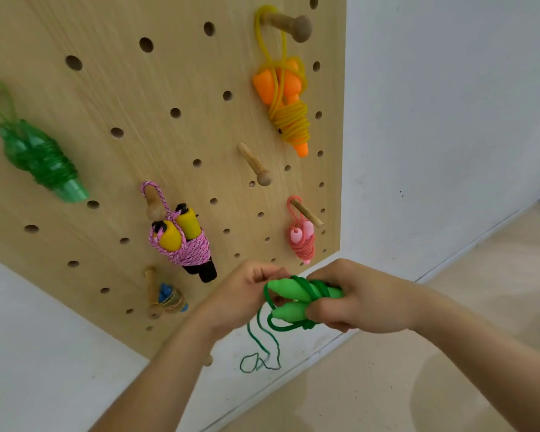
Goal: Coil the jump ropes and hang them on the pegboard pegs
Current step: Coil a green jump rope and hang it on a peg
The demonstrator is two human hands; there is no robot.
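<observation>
While the right hand gripped the two handles of the green jump rope, fingers curled round them and over several turns of cord, the left hand pinched the cord just beside the handle tips. The handles lay side by side, long axis roughly level, tips toward the left hand and butt ends buried in the right palm. The bundle was held in the air just under the lower edge of the pegboard, apart from it. A loose tail hung below the hands, unwound.

A bare peg stood up and slightly left of the hands, between the orange bundle and the small pink bundle.

Judged: coiling was unfinished, and the tail needed wrapping before any loop went up. The left hand looked nearer that peg and was the likelier one to lift the loop. The lift would run upward, across the handles' axis.
</observation>
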